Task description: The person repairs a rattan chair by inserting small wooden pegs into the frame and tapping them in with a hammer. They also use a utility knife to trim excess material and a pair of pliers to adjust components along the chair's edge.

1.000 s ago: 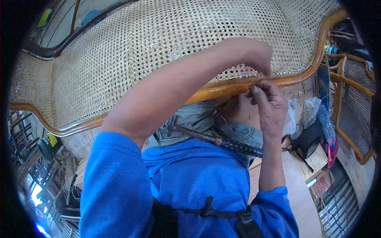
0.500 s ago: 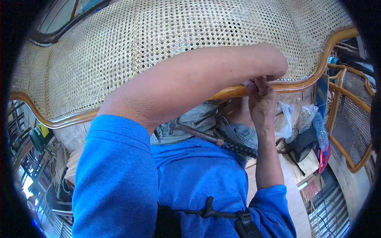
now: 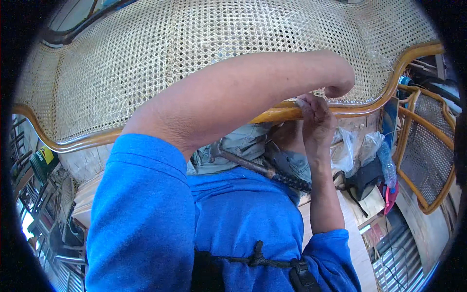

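A large woven cane panel (image 3: 209, 29) in a curved, varnished wooden frame (image 3: 277, 114) spans the view in front of me. My left forearm crosses over the panel to the right. At its end my left hand (image 3: 340, 78) is bent down above the cane, its fingers curled and mostly hidden from view. Just below it, at the front rail, my right hand (image 3: 318, 114) has its fingers pressed together, thumb side against the wood. What either hand may grip is too small or covered. Across my lap lies a hammer (image 3: 248, 165) with a dark wrapped handle.
Another cane-and-wood piece (image 3: 430, 141) leans at the right. Near it are a clear plastic bottle (image 3: 387, 168), plastic bags (image 3: 348, 151) and a black bag (image 3: 366, 177). A green container (image 3: 43, 160) stands at the left among stacked frames.
My left hand has lifted slightly away from my right, so the gap between them is wider. My right hand stays by the rail, and the view has shifted a little.
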Demonstrator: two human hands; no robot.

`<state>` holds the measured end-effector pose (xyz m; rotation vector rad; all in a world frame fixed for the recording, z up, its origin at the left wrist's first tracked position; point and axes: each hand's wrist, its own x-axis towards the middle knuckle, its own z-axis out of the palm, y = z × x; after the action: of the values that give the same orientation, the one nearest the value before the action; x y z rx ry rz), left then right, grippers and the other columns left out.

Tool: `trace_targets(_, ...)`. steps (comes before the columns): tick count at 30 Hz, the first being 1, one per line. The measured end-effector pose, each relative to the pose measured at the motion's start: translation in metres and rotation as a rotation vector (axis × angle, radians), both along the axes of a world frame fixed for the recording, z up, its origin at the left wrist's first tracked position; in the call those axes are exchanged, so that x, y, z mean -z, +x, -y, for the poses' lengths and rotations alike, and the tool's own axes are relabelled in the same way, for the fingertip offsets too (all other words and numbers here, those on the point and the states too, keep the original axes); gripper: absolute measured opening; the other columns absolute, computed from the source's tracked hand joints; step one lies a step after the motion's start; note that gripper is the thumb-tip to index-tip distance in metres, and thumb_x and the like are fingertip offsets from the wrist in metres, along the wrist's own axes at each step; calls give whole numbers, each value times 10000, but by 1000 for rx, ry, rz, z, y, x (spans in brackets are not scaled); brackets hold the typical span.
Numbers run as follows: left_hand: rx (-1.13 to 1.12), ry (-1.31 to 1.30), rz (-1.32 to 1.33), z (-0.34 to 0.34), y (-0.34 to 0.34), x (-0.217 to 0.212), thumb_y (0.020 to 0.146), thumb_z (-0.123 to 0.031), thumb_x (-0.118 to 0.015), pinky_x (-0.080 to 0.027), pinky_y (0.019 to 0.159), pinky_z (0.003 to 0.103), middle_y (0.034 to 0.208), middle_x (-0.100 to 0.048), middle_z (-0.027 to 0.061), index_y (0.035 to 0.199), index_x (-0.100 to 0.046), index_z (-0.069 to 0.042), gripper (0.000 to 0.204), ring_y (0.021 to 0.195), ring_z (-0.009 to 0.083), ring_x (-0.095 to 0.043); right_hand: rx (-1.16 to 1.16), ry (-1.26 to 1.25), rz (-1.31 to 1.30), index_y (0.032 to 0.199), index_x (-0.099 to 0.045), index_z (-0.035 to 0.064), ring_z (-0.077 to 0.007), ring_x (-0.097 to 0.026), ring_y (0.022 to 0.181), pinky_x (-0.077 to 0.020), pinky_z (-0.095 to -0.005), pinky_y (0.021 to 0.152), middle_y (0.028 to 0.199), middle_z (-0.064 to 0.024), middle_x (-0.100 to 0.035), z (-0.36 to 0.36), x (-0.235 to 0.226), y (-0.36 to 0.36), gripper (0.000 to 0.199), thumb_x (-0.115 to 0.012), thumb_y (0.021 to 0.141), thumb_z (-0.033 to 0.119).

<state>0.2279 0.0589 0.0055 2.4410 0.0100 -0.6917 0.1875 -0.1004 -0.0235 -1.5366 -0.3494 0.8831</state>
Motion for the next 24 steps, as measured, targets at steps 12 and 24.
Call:
trace_targets(12, -332, -231, 304, -10, -37, 4, 787, -278, -607, -471, 646, 439, 773, -643, 179, 825, -676, 15, 303, 678, 283, -607, -207, -307, 472, 901, -678, 38, -105, -607, 702, -479, -254, 677, 788, -53, -667, 2, -19, 7, 94, -634, 851, 103)
trace_targets(24, -1324, -1886, 188, 38, -179, -12, 942, -380, -484, -298, 354, 157, 690, -513, -22, 917, -573, -44, 348, 521, 43, -458, -431, -351, 768, 904, -635, 3, -260, -608, 795, -472, -338, 729, 841, -137, -624, 62, -6, -11, 131, -662, 784, 48)
